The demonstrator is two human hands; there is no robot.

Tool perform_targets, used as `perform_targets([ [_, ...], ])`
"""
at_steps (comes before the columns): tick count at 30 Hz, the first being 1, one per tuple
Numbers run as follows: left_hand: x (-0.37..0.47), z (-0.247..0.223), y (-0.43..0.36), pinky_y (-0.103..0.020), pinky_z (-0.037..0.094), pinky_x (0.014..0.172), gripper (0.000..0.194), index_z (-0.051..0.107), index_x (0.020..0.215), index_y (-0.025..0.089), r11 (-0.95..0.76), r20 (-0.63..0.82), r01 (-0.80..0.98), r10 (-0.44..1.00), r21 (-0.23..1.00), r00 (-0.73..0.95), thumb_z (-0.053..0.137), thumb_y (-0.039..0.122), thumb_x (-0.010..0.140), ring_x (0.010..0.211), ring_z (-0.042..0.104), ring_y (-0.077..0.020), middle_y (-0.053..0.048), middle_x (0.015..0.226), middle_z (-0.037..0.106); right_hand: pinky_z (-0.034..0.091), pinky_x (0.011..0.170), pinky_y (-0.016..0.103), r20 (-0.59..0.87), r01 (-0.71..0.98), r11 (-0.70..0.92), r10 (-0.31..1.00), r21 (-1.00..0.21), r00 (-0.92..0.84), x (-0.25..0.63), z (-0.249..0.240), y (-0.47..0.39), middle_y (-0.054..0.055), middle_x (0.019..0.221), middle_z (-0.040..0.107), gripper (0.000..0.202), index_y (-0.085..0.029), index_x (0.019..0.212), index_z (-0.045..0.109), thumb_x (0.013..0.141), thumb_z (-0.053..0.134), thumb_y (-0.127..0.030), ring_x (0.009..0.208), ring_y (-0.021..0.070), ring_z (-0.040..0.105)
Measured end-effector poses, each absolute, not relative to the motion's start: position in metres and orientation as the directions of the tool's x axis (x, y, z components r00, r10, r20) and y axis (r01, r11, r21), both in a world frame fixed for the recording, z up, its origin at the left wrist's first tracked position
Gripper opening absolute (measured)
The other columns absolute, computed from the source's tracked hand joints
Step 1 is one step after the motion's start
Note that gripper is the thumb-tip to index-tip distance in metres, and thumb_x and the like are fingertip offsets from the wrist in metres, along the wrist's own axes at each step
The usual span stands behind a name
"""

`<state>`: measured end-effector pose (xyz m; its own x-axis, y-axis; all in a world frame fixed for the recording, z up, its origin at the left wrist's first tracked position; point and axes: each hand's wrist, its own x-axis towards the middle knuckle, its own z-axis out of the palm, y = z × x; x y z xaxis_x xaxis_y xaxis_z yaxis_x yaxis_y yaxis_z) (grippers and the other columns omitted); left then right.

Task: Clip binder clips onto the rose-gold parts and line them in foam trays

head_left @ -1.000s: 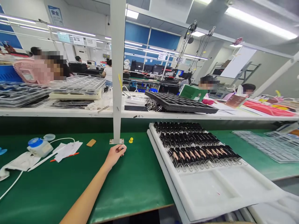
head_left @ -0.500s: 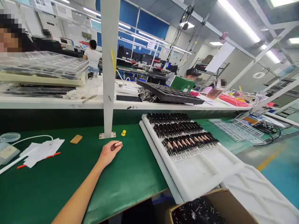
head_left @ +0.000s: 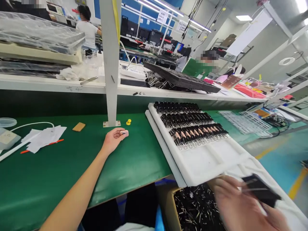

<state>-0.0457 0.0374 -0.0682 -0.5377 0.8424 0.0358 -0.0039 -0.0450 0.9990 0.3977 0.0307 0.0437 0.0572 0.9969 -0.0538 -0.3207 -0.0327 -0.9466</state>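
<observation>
My left hand is closed around a small pinkish, copper-coloured part with a dark spot on its end, just above the green mat. At lower right my right hand, smeared by motion, grips a black binder clip. Below it stands a cardboard box full of black binder clips. Beside the hands, a white foam tray bears rows of binder clips. In its nearest row, pinkish parts show between the clips.
A white post rises from the mat near a yellow knob. To the left lie a tan block, papers and a white cable. A shelf runs behind, holding a black tray. People sit farther back.
My right hand has come into view at lower right with a binder clip. The view has tilted down, showing more of the box. My left hand still holds its part, turned slightly.
</observation>
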Motion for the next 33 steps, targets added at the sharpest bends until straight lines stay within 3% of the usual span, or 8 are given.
perform_targets([
  [2,-0.049,-0.065,0.037,-0.031,0.053,0.067,0.054,0.075,0.104,0.017,-0.049,0.013,-0.053,0.849,0.997,-0.529,0.090,0.050,0.064,0.069,0.066,-0.0180,-0.010,0.092,0.078,0.043,0.057,0.043,-0.104,-0.517,-0.247,0.952,-0.820,-0.289,0.330,0.046,0.021,0.008,0.071,0.056,0.032,-0.031,0.083,0.071,0.072,0.071,-0.061,0.063,0.0220,0.051],
  [4,-0.052,-0.063,0.036,-0.030,0.051,0.063,0.056,0.074,0.106,0.016,-0.068,0.002,-0.102,0.842,0.992,-0.540,0.090,0.050,0.064,0.064,0.064,-0.0160,-0.010,0.093,0.078,0.045,0.061,0.039,-0.174,-0.514,-0.503,0.811,-0.694,-0.559,0.269,0.036,0.021,0.007,0.075,0.060,0.025,-0.028,0.081,0.068,0.079,0.073,-0.052,0.068,0.0203,0.055],
  [6,-0.055,-0.062,0.036,-0.030,0.050,0.062,0.058,0.074,0.107,0.014,-0.101,0.004,-0.142,0.829,0.985,-0.559,0.091,0.049,0.064,0.063,0.062,-0.0151,-0.010,0.092,0.077,0.049,0.071,0.037,-0.194,-0.468,-0.622,0.707,-0.628,-0.680,0.218,0.017,0.031,0.008,0.087,0.068,0.021,-0.025,0.085,0.067,0.081,0.076,-0.044,0.079,0.0205,0.062],
  [12,-0.062,-0.063,0.036,-0.027,0.047,0.060,0.056,0.071,0.108,0.014,-0.191,0.017,-0.220,0.791,0.957,-0.612,0.092,0.043,0.064,0.062,0.062,-0.0144,-0.008,0.086,0.076,0.055,0.079,0.028,-0.181,-0.442,-0.602,0.704,-0.665,-0.687,0.135,-0.037,0.098,0.005,0.087,0.073,0.044,-0.016,0.099,0.071,0.068,0.090,-0.041,0.084,0.0162,0.067],
  [17,-0.065,-0.061,0.034,-0.028,0.048,0.061,0.052,0.073,0.104,0.013,-0.206,-0.008,-0.280,0.793,0.938,-0.610,0.092,0.042,0.064,0.062,0.062,-0.0134,-0.010,0.092,0.077,0.053,0.066,0.024,-0.163,-0.387,-0.557,0.699,-0.735,-0.697,0.100,-0.057,0.131,0.005,0.081,0.069,0.039,-0.012,0.092,0.071,0.074,0.085,-0.044,0.071,0.0117,0.062],
  [22,-0.068,-0.058,0.032,-0.027,0.049,0.062,0.050,0.073,0.102,0.014,-0.204,-0.044,-0.346,0.806,0.916,-0.590,0.094,0.038,0.063,0.064,0.063,-0.0140,-0.010,0.090,0.077,0.029,0.042,0.023,-0.121,-0.337,-0.497,0.684,-0.799,-0.720,0.090,-0.067,0.133,-0.002,0.063,0.056,0.043,-0.015,0.080,0.065,0.077,0.079,-0.056,0.048,0.0076,0.045],
  [26,-0.069,-0.056,0.030,-0.027,0.049,0.063,0.047,0.074,0.102,0.014,-0.193,-0.053,-0.368,0.826,0.909,-0.562,0.093,0.036,0.065,0.064,0.063,-0.0139,-0.008,0.088,0.076,0.011,0.039,0.022,-0.117,-0.270,-0.437,0.678,-0.858,-0.726,0.095,-0.068,0.130,-0.008,0.053,0.043,0.048,-0.015,0.086,0.065,0.081,0.070,-0.063,0.037,0.0050,0.030],
  [33,-0.067,-0.052,0.027,-0.028,0.050,0.064,0.045,0.076,0.101,0.014,-0.125,-0.079,-0.372,0.870,0.920,-0.486,0.093,0.036,0.066,0.066,0.064,-0.0152,-0.008,0.087,0.076,0.029,0.044,0.025,-0.023,-0.202,-0.267,0.655,-0.942,-0.756,0.099,-0.068,0.129,-0.003,0.063,0.055,0.052,-0.013,0.101,0.068,0.085,0.066,-0.062,0.047,0.0082,0.044],
])
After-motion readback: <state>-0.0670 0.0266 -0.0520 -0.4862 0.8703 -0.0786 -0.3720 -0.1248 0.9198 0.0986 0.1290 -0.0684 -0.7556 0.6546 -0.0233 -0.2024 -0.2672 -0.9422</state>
